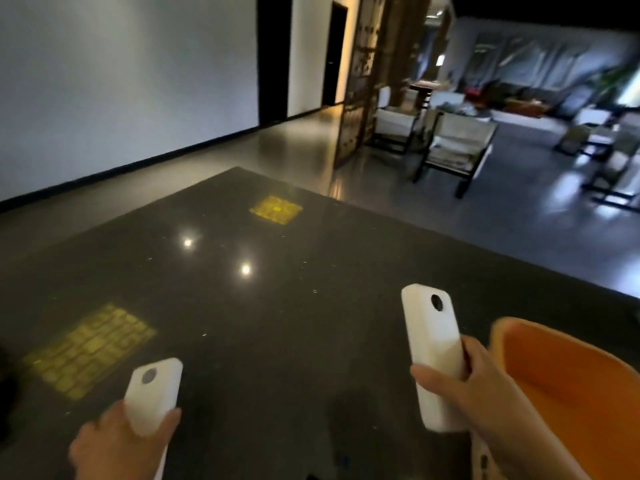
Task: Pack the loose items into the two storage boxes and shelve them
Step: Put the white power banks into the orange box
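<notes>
My left hand [117, 441] grips a white oblong device [152, 393] with a dark round hole near its top, low at the left above the dark table [277, 306]. A second, longer white device [433, 355] of the same kind is held upright in my right hand [485, 396], thumb across its front. An orange storage box [571, 386] stands open at the lower right, close beside my right hand; the part of its inside that shows looks bare. A further white piece shows below my right wrist.
Two yellow patterned patches lie on the glossy dark table, one near left [90, 351] and one far centre [276, 210]. Beyond the table are a white wall, a dark doorway, a wooden screen and armchairs [453, 147] on a shiny floor.
</notes>
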The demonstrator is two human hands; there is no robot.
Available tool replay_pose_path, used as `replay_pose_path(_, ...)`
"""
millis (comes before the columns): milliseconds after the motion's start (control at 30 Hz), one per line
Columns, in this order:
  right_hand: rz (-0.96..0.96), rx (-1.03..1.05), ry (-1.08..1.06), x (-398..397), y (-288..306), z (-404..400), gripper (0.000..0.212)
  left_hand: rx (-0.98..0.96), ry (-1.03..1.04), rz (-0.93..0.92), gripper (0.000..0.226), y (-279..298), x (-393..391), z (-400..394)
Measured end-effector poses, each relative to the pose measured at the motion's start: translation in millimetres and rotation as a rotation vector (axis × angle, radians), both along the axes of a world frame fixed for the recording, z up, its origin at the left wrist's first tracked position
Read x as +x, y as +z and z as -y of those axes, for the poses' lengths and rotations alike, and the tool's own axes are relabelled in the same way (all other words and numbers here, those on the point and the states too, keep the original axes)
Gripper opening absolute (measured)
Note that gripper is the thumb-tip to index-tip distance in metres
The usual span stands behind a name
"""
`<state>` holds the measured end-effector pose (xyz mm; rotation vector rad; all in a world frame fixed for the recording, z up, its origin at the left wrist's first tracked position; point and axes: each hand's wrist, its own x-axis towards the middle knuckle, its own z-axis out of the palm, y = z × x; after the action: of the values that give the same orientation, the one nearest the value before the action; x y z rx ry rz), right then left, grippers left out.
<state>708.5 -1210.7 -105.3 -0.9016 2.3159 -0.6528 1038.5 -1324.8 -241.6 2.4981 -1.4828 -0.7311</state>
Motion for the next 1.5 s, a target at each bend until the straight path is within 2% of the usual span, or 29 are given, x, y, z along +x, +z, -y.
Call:
replay_pose_path(133, 0.030, 0.004, -0.113, -54, 10, -45, 0.087, 0.031, -0.197, -0.154, 0.085, 35, -78, -27)
replay_pose_path(267, 0.099, 0.042, -0.202, -110, -8, -84, 0.093, 0.006, -0.368, -0.326, 0.079, 52, -159, -56)
replay_pose_path(400, 0.129, 0.035, -0.222, -156, -32, -107, 0.098, -0.082, -0.510, -0.463, 0.072, 75, -238, -89)
replay_pose_path(500, 0.144, 0.037, -0.201, -183, -47, -113, 0.100, -0.052, -0.565, -0.556, 0.068, 85, -286, -108)
replay_pose_path(600, 0.144, 0.041, -0.084, -203, -60, -112, 0.097, -0.050, -0.565, -0.540, 0.073, 85, -323, -122)
replay_pose_path(700, 0.102, 0.068, 0.086, -217, -74, -107, 0.094, -0.019, -0.573, -0.434, 0.082, 81, -344, -131)
replay_pose_path(767, 0.101, 0.106, 0.208, -220, -78, -104, 0.091, 0.012, -0.583, -0.405, 0.077, 78, -349, -132)
replay_pose_path(867, 0.076, 0.240, 0.392, -220, -81, -98, 0.090, 0.014, -0.625, -0.372, 0.070, 77, -350, -131)
replay_pose_path(967, 0.059, 0.413, 0.505, -222, -91, -94, 0.102, 0.025, -0.685, -0.331, 0.069, 78, -351, -130)
replay_pose_path(1200, -0.013, 0.635, 0.644, -225, -104, -97, 0.116, 0.013, -0.729, -0.295, 0.076, 76, -352, -129)
replay_pose_path(1367, -0.146, 0.629, 0.686, -219, -109, -100, 0.110, 0.008, -0.781, -0.308, 0.074, 77, -351, -130)
replay_pose_path(1500, -0.126, 0.599, 0.702, -218, -111, -101, 0.105, 0.000, -0.772, -0.313, 0.075, 75, -350, -131)
